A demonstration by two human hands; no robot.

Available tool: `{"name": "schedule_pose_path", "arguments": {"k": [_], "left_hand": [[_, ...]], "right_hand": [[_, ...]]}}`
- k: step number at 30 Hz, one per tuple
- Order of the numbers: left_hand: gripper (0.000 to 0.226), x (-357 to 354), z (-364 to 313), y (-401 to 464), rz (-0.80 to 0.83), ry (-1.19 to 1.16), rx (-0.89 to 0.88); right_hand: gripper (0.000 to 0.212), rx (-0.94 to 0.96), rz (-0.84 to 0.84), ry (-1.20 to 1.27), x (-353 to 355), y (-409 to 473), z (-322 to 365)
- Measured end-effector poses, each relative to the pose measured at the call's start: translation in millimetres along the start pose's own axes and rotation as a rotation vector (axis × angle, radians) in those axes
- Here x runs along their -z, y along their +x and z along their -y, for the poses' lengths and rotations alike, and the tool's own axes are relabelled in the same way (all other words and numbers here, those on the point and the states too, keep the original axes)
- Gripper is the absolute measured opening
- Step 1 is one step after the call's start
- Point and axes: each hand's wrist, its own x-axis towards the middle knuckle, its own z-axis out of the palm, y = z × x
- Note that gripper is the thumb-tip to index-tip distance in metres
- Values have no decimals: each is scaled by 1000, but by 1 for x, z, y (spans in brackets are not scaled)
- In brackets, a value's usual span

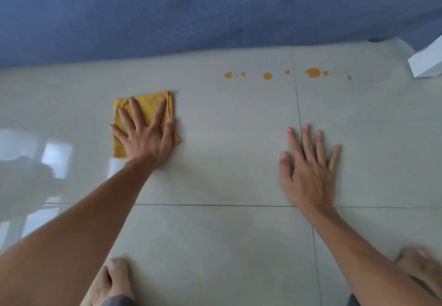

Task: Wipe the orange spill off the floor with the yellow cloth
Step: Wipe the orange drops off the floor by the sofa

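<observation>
A folded yellow cloth (148, 105) lies flat on the pale tiled floor (227, 138), left of centre. My left hand (146, 136) rests on top of it, palm down, fingers spread. A row of orange spill drops (312, 72) runs along the floor near the wall, to the right of and beyond the cloth; the cloth does not touch them. My right hand (309, 169) lies flat on the bare tile, fingers apart, holding nothing, nearer to me than the drops.
A blue wall (215, 6) bounds the floor at the far side. A white box-like object (425, 64) stands at the right edge by the wall. My bare feet (112, 279) show at the bottom left and bottom right. Window glare reflects on the tiles at the left.
</observation>
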Motion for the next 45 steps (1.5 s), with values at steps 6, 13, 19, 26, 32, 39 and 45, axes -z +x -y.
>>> {"name": "schedule_pose_path", "arguments": {"k": [6,13,19,26,32,39,45], "left_hand": [[61,2,-112,71,0,-22,-99],[59,-13,-195,-19,14,13,-484],[58,-23,-117,-109,0,80,-660],[59,-11,-51,-54,4,70,-315],[58,0,-131,39,14,-6,-117],[59,-14,-262,-15,52,18,-513],[57,-27,-200,-133,40,46,-766]], "right_hand": [[57,9,-33,-22,-1,-1,1],[56,-31,-140,209,3,2,-4],[55,-193,-104,167,16,25,-50],[59,-159,5,24,8,26,-72],[55,-150,-72,17,-1,27,-75],[55,-143,-154,162,4,28,-77],[58,-159,-174,378,18,27,-101]]}}
